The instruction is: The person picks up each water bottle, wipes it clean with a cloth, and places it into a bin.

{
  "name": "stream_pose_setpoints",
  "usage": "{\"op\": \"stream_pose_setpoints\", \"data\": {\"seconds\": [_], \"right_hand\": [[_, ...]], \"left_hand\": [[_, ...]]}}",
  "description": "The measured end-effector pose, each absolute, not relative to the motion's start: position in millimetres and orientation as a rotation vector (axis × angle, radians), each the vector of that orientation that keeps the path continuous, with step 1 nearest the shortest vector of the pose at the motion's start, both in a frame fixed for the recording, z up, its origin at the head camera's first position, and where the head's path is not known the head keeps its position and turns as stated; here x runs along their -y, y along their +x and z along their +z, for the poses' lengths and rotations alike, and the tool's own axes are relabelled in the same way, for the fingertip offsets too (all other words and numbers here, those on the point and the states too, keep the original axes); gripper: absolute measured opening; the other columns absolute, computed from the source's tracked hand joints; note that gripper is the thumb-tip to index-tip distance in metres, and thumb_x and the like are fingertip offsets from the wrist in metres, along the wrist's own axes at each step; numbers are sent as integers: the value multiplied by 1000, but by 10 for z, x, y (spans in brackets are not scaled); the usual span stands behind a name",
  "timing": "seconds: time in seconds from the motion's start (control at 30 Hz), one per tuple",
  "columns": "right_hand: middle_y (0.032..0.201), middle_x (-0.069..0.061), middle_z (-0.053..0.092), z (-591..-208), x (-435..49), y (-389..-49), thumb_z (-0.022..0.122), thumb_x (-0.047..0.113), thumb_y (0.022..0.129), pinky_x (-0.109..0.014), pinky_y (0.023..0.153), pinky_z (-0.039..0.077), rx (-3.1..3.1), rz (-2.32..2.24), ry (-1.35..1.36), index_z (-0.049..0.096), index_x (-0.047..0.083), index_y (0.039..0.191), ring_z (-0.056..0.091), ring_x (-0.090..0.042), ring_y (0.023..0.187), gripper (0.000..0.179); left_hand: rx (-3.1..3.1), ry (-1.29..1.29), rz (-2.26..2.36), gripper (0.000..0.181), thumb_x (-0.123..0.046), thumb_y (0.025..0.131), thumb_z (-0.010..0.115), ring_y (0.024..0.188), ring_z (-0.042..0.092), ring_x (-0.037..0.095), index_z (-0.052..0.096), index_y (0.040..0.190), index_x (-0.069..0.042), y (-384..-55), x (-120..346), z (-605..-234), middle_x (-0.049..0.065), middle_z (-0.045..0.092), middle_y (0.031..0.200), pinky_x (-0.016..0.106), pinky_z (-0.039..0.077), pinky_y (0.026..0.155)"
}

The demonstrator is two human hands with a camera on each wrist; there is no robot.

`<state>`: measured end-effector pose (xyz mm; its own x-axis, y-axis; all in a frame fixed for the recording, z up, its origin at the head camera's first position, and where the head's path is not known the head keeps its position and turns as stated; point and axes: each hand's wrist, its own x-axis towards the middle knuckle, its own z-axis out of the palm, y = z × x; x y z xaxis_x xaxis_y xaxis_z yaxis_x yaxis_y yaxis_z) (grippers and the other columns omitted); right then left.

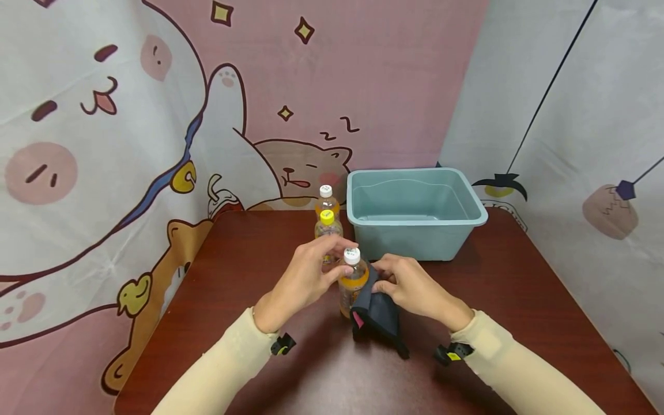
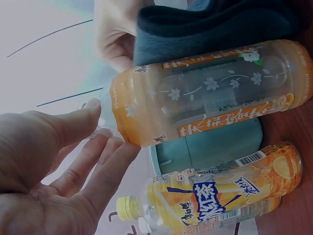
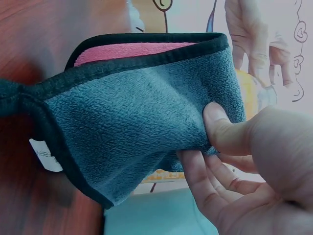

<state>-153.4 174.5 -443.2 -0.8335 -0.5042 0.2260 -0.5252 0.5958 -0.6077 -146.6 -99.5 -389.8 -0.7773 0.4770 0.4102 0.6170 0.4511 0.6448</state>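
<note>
A clear plastic bottle [image 1: 350,295] with a white cap and an orange label stands upright near the middle of the table. My left hand [image 1: 306,274] holds it by the neck, thumb on one side and fingers on the other, as the left wrist view shows. Against the bottle's right side lies a folded dark grey cloth [image 3: 142,112] with black edging and a pink inner face. Its upper part is pinched between the thumb and fingers of my right hand [image 1: 412,285], while the lower end hangs toward the table.
Behind the held bottle stand a yellow-capped bottle [image 2: 210,198] and, farther back, a white-capped bottle [image 1: 325,202]. To their right a light blue plastic bin [image 1: 410,237] sits at the back of the brown table [image 1: 249,253]. A printed curtain [image 1: 394,75] hangs behind.
</note>
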Motion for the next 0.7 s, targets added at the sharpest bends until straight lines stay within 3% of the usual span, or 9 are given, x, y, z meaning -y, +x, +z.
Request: {"op": "stream_pose_setpoints", "data": {"seconds": [0.33,0.7], "right_hand": [[109,-1,78,-4233,-1738,-1480,93,6,99,-24,74,64,2629,1134,884,84,4,138,74,-6,87,41],[107,1,73,-4098,-1615,-1459,97,19,98,-24,72,59,2582,1137,825,85,8,140,65,-9,83,46]], "left_hand": [[2535,-970,-1216,47,-6,95,95,112,83,20,76,138,-11,-1480,999,-3887,6,83,130,38,74,93],[2507,-992,-1185,46,-4,95,95,106,83,20,76,137,-9,-1476,997,-3885,8,84,127,37,75,91]]}}
